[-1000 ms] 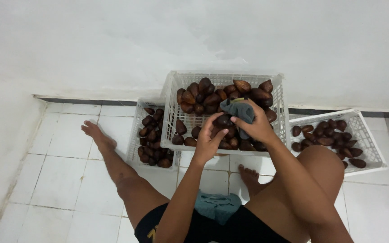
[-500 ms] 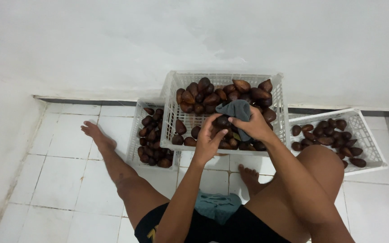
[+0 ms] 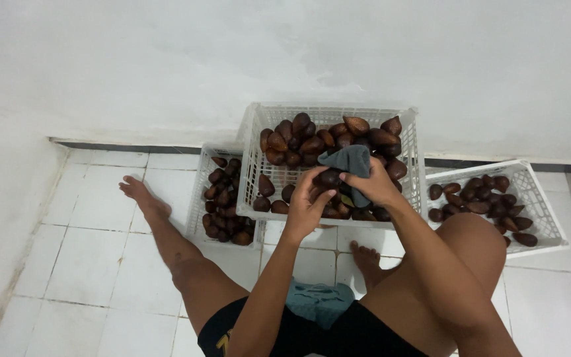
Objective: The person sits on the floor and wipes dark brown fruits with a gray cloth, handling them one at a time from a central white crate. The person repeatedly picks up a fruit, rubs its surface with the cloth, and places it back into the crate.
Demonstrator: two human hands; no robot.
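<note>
Head view, hands (image 3: 342, 192), fruit (image 3: 328, 177), cloth (image 3: 350, 162)

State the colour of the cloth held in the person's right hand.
The cloth in the right hand is dark grey-blue, seen in the head view.

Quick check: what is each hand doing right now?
Left hand: closed on a brown fruit.
Right hand: holding a grey cloth against it.
</note>
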